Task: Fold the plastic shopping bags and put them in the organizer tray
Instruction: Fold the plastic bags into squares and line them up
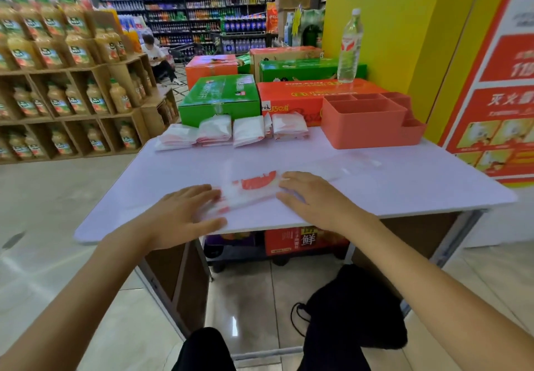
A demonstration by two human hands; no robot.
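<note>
The surface (404, 185) lies bare across its middle and right, between the near edge and the far row, so a hand could pass there freely. Along the far edge, four folded bags (231, 132) sit side by side, touching or nearly so. At the far right corner the organizer tray (372, 123) stands, its compartments open from above. Behind both, stacked cartons (219, 97) rise like a wall, with a water bottle (350, 47) upright on them.

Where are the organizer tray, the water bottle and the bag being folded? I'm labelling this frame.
organizer tray (364, 132): head view, on its front wall.
water bottle (349, 52): head view, on its label area.
bag being folded (254, 187): head view, on its red print between the hands.
</note>
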